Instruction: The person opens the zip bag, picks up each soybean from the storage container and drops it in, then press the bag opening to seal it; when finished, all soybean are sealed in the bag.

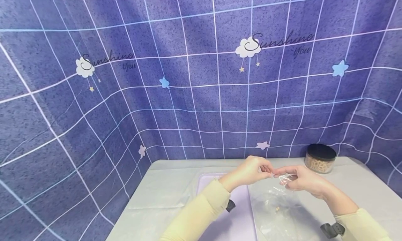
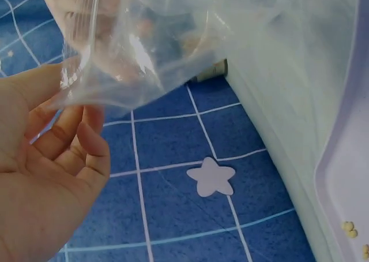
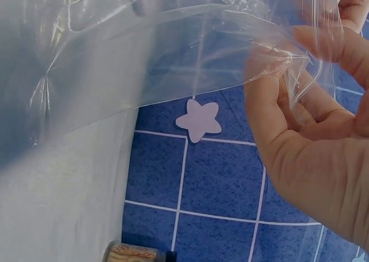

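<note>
I pinch the top edge of a clear plastic bag (image 1: 277,199) with my left hand (image 1: 251,171) and right hand (image 1: 303,181), low in the frame's centre. It hangs over the lilac tray (image 1: 216,185); a dark-lidded jar (image 1: 320,158) sits right.

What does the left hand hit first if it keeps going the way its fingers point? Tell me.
Probably the right hand: the left hand points across at it, both pinching the clear plastic bag's top edge. Depth is uncertain.
</note>
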Available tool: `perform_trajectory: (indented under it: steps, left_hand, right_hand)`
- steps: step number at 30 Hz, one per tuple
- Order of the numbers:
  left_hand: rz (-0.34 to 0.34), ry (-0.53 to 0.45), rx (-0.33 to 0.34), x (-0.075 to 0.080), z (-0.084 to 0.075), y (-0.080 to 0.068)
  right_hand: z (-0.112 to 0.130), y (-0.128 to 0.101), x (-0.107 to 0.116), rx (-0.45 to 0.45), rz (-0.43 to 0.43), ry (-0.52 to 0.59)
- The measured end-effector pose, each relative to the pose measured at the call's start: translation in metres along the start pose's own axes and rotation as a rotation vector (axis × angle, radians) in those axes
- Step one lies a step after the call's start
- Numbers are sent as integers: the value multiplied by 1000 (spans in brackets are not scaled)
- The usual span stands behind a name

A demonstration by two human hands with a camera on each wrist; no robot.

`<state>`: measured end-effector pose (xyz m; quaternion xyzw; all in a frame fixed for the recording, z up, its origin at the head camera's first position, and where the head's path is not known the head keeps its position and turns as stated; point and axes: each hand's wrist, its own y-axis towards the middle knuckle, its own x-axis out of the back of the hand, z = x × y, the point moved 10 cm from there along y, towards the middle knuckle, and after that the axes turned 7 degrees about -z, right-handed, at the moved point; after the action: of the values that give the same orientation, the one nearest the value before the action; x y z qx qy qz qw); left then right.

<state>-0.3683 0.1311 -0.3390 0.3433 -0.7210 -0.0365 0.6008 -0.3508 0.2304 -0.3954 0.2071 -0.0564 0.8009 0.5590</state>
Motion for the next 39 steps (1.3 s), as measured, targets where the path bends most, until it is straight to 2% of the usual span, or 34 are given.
perform_trajectory:
  steps: [5, 9, 15, 17, 19, 23, 31, 35, 39]
  left_hand:
    - [-76, -95, 92, 12, 29, -7]
    - [-79, -132, 220, 15, 72, -21]
    - [-94, -114, 466, 6, 156, -62]
    - [-95, -70, 532, 4, 177, -79]
    - [-89, -16, 572, 2, 191, -94]
    - [-53, 87, 588, -3, 203, -113]
    - [-43, 232, 643, -6, 214, -130]
    - [-55, 263, 634, -2, 218, -136]
    - [-77, 245, 640, 2, 220, -139]
  right_hand:
    - [-3, 0, 1, -10, -8, -30]
    - [-2, 0, 3, -7, -11, -29]
    - [-2, -1, 3, -4, -11, -28]
    - [-2, -2, 2, -6, -9, -30]
    - [-3, -2, 2, -9, -7, -27]
    - [-4, -3, 2, -12, -6, -14]
    - [-7, -2, 2, -32, 4, -4]
    - [-9, -2, 2, -32, 9, -5]
    - [-9, -1, 4, -23, 3, -12]
